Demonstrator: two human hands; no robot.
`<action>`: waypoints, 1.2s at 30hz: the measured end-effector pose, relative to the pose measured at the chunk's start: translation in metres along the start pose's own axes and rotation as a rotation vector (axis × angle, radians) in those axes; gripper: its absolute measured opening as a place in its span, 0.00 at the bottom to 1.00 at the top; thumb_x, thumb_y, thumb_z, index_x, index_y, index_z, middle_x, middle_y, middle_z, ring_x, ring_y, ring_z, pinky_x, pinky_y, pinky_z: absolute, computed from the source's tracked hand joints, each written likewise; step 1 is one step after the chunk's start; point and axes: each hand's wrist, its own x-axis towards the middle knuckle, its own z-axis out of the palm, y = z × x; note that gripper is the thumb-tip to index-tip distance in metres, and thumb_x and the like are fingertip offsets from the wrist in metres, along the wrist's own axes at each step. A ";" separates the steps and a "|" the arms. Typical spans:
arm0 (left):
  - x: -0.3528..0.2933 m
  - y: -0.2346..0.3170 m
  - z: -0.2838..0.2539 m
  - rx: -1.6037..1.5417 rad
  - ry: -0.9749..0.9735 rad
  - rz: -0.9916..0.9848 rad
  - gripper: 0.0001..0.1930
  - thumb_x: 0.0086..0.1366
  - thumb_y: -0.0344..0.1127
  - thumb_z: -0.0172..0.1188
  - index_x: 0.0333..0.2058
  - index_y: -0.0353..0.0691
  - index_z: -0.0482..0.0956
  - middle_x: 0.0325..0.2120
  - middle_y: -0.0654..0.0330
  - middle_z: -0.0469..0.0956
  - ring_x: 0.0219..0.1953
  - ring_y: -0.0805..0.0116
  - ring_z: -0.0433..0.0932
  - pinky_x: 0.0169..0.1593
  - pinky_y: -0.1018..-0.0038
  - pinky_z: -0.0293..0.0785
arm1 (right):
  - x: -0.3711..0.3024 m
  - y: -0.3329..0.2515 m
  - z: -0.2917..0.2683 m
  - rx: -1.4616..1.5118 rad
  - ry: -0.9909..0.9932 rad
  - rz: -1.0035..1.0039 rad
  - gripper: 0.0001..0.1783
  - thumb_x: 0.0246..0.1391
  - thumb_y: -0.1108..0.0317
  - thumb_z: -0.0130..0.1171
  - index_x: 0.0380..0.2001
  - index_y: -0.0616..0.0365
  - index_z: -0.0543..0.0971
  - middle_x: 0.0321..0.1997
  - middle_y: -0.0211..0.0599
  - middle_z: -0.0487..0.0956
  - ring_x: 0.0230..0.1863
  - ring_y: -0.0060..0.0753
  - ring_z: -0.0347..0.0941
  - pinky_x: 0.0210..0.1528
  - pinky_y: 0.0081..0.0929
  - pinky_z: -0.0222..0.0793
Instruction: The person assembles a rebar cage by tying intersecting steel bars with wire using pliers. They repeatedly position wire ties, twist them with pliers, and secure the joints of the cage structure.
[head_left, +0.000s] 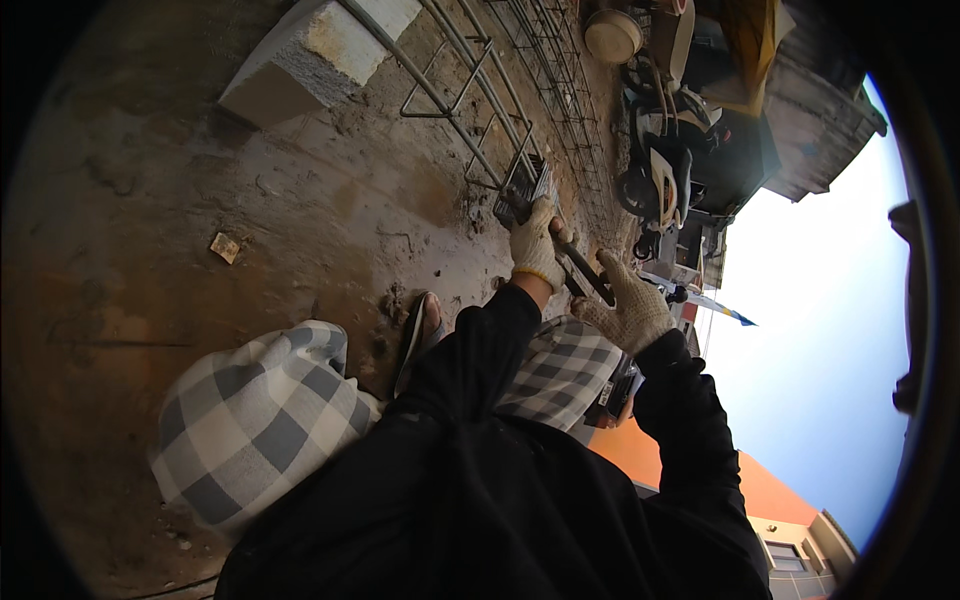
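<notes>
My left hand [537,245], in a pale knitted glove, is closed near the end of a steel rebar cage [462,97]. Fingers hide what it grips. Just beyond it, a dark ridged piece [518,196] sits against the cage's end. To the right, my right hand [632,308] wears the same kind of glove. Its fingers and thumb close on the lower end of a dark metal tool with two bar-like handles [588,276]. The tool's upper end runs toward my left hand, and its kind does not show clearly.
A white-grey block [318,62] supports the cage above wet, muddy ground [250,190]. A second rebar cage [565,95] lies beyond. Parked motorcycles [665,180] and a round basin [613,37] stand at upper right. A small broken piece [225,247] lies left.
</notes>
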 end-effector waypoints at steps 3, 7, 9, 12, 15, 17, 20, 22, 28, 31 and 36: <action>0.001 -0.004 0.001 -0.033 0.022 -0.064 0.09 0.65 0.39 0.63 0.31 0.44 0.73 0.16 0.64 0.70 0.16 0.67 0.69 0.22 0.69 0.70 | 0.010 -0.020 0.014 -0.285 -0.085 0.099 0.53 0.45 0.45 0.70 0.64 0.61 0.56 0.51 0.57 0.76 0.47 0.53 0.77 0.47 0.42 0.75; -0.015 0.016 -0.005 0.202 -0.015 -0.102 0.12 0.62 0.43 0.67 0.33 0.43 0.76 0.18 0.64 0.74 0.18 0.67 0.74 0.24 0.71 0.73 | 0.045 0.000 0.038 0.465 -0.514 0.289 0.35 0.52 0.54 0.68 0.56 0.64 0.66 0.37 0.49 0.78 0.31 0.43 0.78 0.35 0.40 0.78; -0.023 0.027 -0.009 0.221 0.032 -0.143 0.16 0.60 0.45 0.69 0.40 0.42 0.78 0.24 0.62 0.78 0.24 0.67 0.79 0.28 0.72 0.78 | 0.044 0.021 0.048 1.417 -0.717 0.300 0.20 0.60 0.58 0.61 0.46 0.63 0.74 0.30 0.40 0.78 0.25 0.33 0.76 0.28 0.35 0.77; -0.026 0.032 -0.011 0.216 -0.111 -0.121 0.18 0.60 0.45 0.69 0.43 0.42 0.78 0.30 0.62 0.80 0.31 0.68 0.81 0.32 0.70 0.80 | 0.039 0.039 0.062 1.486 -0.632 0.356 0.18 0.62 0.58 0.59 0.45 0.62 0.75 0.30 0.37 0.78 0.27 0.30 0.76 0.30 0.34 0.76; -0.023 0.035 -0.018 0.269 -0.129 -0.130 0.23 0.59 0.47 0.70 0.47 0.42 0.74 0.34 0.62 0.80 0.37 0.66 0.81 0.38 0.68 0.81 | 0.037 0.040 0.074 0.998 -0.292 0.238 0.18 0.60 0.60 0.59 0.47 0.61 0.76 0.30 0.35 0.79 0.29 0.28 0.77 0.33 0.31 0.75; -0.021 0.037 -0.024 0.268 -0.071 -0.148 0.27 0.62 0.44 0.67 0.56 0.43 0.69 0.42 0.57 0.80 0.42 0.61 0.81 0.46 0.64 0.81 | 0.040 0.037 0.077 0.752 -0.123 0.157 0.18 0.58 0.62 0.59 0.49 0.58 0.78 0.30 0.33 0.80 0.32 0.25 0.78 0.36 0.26 0.74; -0.021 0.038 -0.030 0.281 -0.165 -0.160 0.22 0.61 0.44 0.68 0.50 0.44 0.73 0.40 0.58 0.81 0.41 0.62 0.81 0.44 0.66 0.81 | 0.044 0.035 0.073 0.756 -0.219 0.211 0.19 0.56 0.61 0.61 0.49 0.58 0.77 0.31 0.37 0.81 0.34 0.30 0.79 0.38 0.30 0.74; -0.022 0.036 -0.030 0.242 -0.163 -0.148 0.19 0.61 0.42 0.68 0.48 0.44 0.75 0.37 0.58 0.81 0.40 0.62 0.81 0.43 0.66 0.81 | 0.045 0.036 0.065 0.571 -0.191 0.087 0.20 0.57 0.66 0.61 0.53 0.58 0.76 0.33 0.35 0.81 0.35 0.24 0.77 0.39 0.27 0.74; -0.020 0.016 -0.016 0.121 -0.055 -0.095 0.15 0.58 0.43 0.70 0.39 0.43 0.79 0.34 0.60 0.81 0.37 0.65 0.82 0.38 0.67 0.79 | 0.034 0.025 0.049 0.410 -0.037 0.092 0.20 0.56 0.65 0.62 0.50 0.62 0.76 0.28 0.37 0.79 0.29 0.24 0.76 0.34 0.27 0.73; -0.020 0.016 -0.016 0.083 -0.090 -0.081 0.16 0.59 0.44 0.69 0.41 0.42 0.79 0.37 0.59 0.81 0.37 0.64 0.82 0.37 0.68 0.79 | 0.029 0.015 0.050 0.706 -0.165 0.264 0.15 0.57 0.66 0.60 0.45 0.64 0.76 0.24 0.36 0.78 0.26 0.25 0.76 0.30 0.27 0.73; -0.024 0.039 -0.030 0.260 -0.238 -0.100 0.21 0.62 0.46 0.66 0.50 0.45 0.73 0.46 0.55 0.80 0.44 0.63 0.81 0.44 0.65 0.83 | 0.028 0.005 0.049 0.664 -0.123 0.245 0.16 0.60 0.67 0.57 0.49 0.64 0.73 0.30 0.38 0.79 0.25 0.26 0.79 0.26 0.24 0.75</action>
